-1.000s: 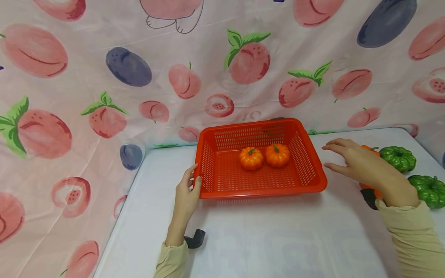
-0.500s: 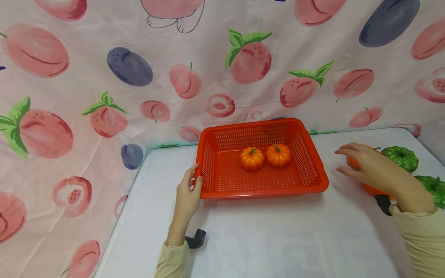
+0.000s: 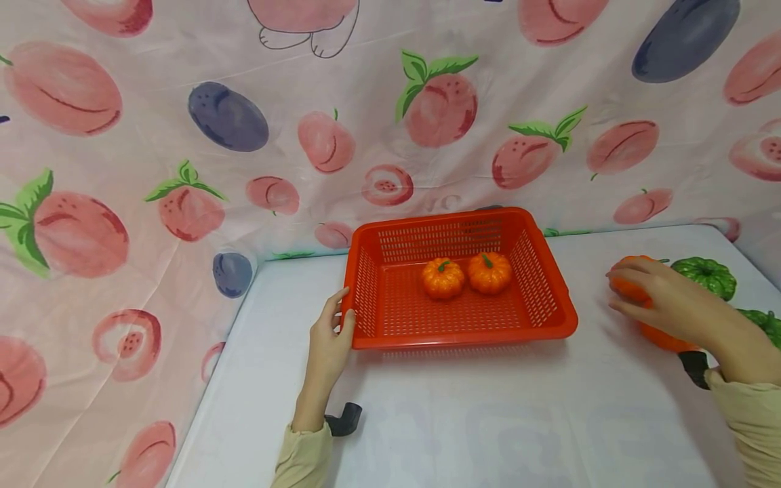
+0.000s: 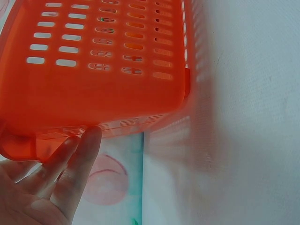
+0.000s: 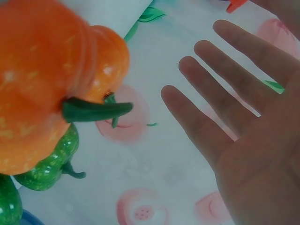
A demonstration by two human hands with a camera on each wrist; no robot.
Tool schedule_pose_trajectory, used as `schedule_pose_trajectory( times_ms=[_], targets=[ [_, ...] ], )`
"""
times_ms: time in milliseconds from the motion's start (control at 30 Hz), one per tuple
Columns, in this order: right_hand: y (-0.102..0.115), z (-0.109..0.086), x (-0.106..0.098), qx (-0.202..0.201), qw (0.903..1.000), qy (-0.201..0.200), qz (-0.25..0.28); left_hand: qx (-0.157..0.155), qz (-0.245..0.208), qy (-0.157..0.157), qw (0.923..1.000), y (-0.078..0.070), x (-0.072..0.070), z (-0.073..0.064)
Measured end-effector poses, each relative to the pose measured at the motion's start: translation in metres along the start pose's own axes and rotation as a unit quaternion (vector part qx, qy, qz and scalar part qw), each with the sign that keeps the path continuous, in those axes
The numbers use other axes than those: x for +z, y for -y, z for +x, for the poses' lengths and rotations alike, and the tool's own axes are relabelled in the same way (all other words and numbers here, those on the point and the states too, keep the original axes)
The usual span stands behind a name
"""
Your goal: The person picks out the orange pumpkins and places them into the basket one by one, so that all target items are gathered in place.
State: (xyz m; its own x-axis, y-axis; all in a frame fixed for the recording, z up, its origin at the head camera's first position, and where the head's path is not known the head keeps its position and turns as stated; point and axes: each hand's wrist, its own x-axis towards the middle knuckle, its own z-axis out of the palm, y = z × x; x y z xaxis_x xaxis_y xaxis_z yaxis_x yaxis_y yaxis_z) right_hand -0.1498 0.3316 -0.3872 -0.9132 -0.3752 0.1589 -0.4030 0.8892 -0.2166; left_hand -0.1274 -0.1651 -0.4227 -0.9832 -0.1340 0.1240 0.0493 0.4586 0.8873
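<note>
My left hand holds the left rim of a red-orange plastic basket, thumb at the top edge and fingers along the outer side. Inside the basket two small orange pumpkins, one on the left and one on the right, sit side by side. Over at the right, my right hand hovers above two more orange pumpkins, the far one and the near one, partly hiding both. Its fingers are extended in the right wrist view, where a large orange pumpkin with a green stem stands apart from the palm.
Two green pumpkins, one far and one near, lie beyond the right hand. A white cloth covers the table. Peach-printed fabric hangs behind and to the left. A blue edge shows low in the right wrist view.
My right hand has moved rightward from beside the basket to over the orange pumpkins. The left hand and the basket stay in place.
</note>
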Motion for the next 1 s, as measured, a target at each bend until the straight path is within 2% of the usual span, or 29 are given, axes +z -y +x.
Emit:
schedule_pose_trajectory(
  times_ms=[67, 300, 800, 1000],
  targets=[
    [-0.003, -0.002, 0.0, 0.005, 0.9999, 0.01, 0.0, 0.003, 0.0, -0.001, 1.0, 0.0, 0.0, 0.0],
    [-0.009, -0.006, -0.001, 0.055, 0.9951, 0.082, -0.007, 0.015, -0.002, -0.005, 0.9999, -0.001, 0.001, 0.0],
    [-0.029, -0.024, 0.003, 0.085, 0.9921, 0.09, -0.02, 0.014, 0.006, -0.005, 0.9999, -0.002, 0.002, 0.001],
    [-0.035, -0.03, 0.009, 0.106, 0.9879, 0.112, -0.021, 0.003, 0.006, -0.002, 1.0, -0.002, 0.0, -0.001]
  ],
)
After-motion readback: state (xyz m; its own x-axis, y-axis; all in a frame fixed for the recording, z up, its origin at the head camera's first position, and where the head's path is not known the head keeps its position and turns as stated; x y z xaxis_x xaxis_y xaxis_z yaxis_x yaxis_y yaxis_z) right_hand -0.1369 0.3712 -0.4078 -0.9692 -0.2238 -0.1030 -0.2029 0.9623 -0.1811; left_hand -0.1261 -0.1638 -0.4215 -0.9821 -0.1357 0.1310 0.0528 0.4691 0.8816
